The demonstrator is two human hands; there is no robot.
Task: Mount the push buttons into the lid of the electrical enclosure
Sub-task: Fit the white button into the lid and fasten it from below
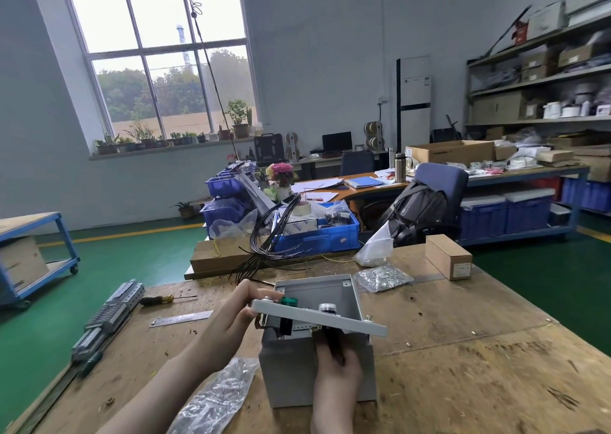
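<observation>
A grey electrical enclosure stands on the wooden workbench, its hinged lid half open and tilted. A green push button and a black push button sit in the lid's face. My left hand grips the lid's left edge beside the green button. Under the lid, my right hand is closed around the black body of the black button's rear part. What its fingers do there is partly hidden by the lid.
A yellow-handled screwdriver, a steel ruler and metal rails lie to the left. A plastic bag lies in front, a bag of hardware and a cardboard box behind right, black wires and a blue bin behind.
</observation>
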